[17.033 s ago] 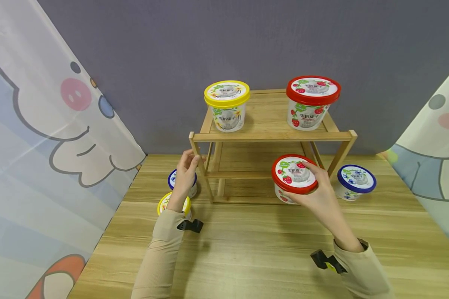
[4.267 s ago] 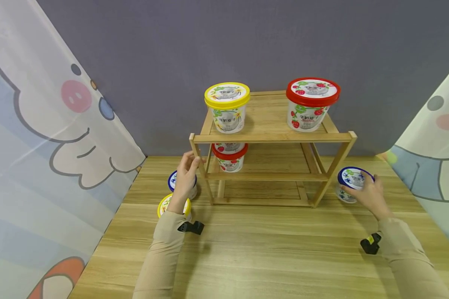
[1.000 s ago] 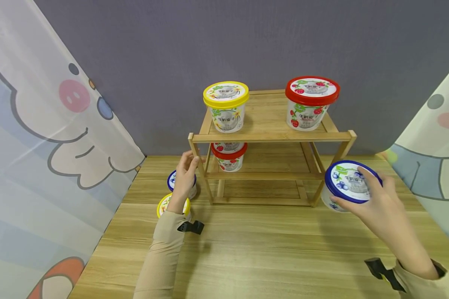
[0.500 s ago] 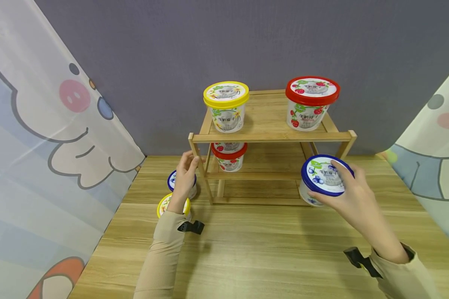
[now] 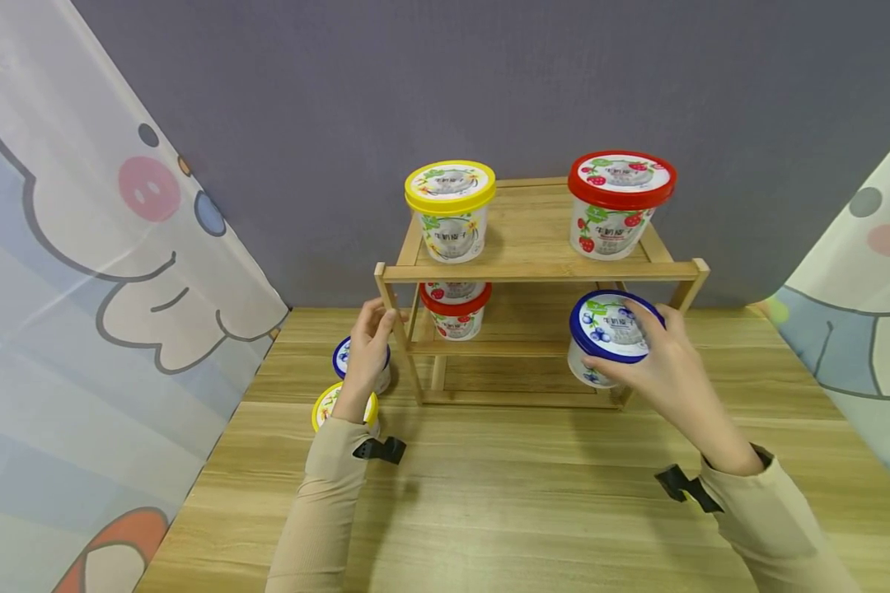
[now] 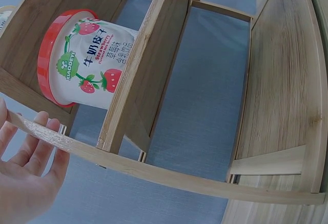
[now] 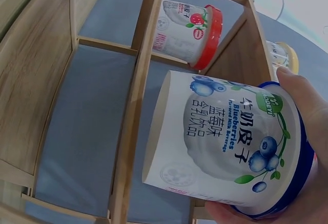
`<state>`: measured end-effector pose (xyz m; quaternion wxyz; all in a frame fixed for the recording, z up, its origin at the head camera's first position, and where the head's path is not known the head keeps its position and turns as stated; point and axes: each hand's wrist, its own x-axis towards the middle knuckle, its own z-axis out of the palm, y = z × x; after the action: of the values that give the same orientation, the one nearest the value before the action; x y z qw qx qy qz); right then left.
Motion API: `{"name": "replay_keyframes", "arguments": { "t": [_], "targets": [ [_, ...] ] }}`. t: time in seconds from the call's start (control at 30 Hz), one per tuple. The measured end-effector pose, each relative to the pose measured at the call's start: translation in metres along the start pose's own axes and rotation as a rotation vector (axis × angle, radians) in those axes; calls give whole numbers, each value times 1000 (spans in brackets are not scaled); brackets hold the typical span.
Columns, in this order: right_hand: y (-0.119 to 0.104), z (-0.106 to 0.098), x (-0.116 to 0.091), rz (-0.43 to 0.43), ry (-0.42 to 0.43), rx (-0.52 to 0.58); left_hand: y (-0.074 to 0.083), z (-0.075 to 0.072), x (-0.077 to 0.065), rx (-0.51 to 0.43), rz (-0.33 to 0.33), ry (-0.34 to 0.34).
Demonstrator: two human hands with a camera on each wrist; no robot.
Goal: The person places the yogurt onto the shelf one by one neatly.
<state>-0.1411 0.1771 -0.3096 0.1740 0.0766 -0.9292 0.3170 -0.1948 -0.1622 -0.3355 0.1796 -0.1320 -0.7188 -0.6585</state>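
Closest, two tan sleeves (image 5: 315,511) are showing over the wooden surface (image 5: 489,494). At the left, a small yellow cup (image 5: 328,403) is sitting on it, and a small blue cup (image 5: 343,354) is sitting just behind. The right hand (image 5: 663,354) is holding the blueberry cup (image 5: 611,329) in front of the rack (image 5: 537,270), near the middle shelf (image 5: 537,317) at the right, its fingers clamping around the lid. The left hand (image 5: 367,354) is gripping the left front post (image 5: 410,366), its fingers curling around it. Farther in, a strawberry cup (image 5: 457,325) is standing on the middle shelf. Up top, a vanilla-yellow cup (image 5: 451,212) and a big red cup (image 5: 617,206) are standing apart.
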Motion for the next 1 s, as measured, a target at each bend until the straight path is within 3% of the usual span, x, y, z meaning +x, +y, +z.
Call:
{"name": "replay_keyframes", "arguments": {
  "t": [0.57,0.73,1.0],
  "targets": [
    [1,10,29,14,-20,28,0,0,0,-13,14,-7],
    [2,13,39,-19,-8,59,1,0,0,7,8,-13],
    [5,17,51,-70,-3,67,-20,-5,4,-18,-2,-9]
  ]
}}
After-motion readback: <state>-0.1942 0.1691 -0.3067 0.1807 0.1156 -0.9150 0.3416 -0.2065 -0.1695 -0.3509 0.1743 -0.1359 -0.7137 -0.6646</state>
